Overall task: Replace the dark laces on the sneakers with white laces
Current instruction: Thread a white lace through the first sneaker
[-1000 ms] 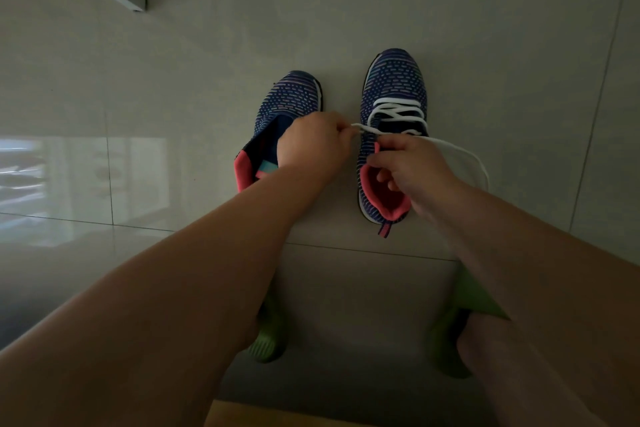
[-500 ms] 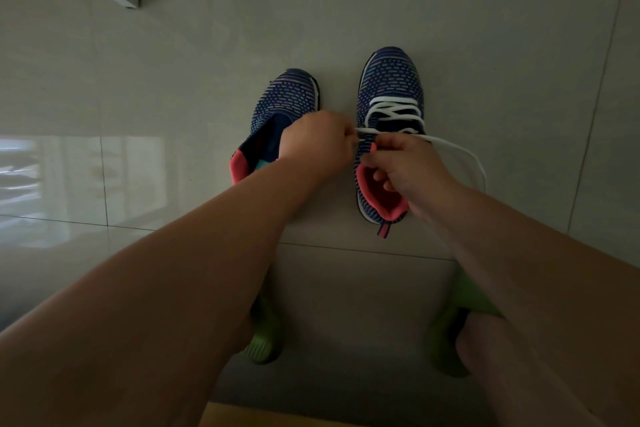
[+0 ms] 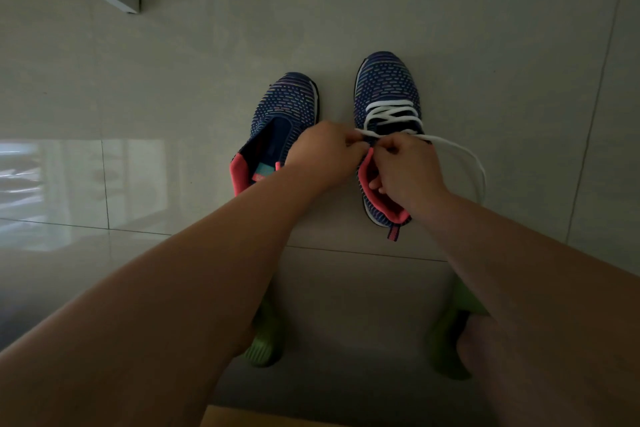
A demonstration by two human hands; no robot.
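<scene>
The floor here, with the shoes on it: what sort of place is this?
Probably a room in a home. The floor is glossy pale tile that mirrors window light, the person wears green slippers, and both hands lace a sneaker set on the ground.

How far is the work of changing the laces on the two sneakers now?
Done: the right sneaker has white lace crossed over its front. In hand: the left hand and right hand pinch the lace near its upper eyelets. Left: the left sneaker shows no lace.

two sneakers [image 3: 386, 94], one white lace [image 3: 460, 152], two hands [image 3: 325, 152], two green slippers [image 3: 263, 350]
</scene>
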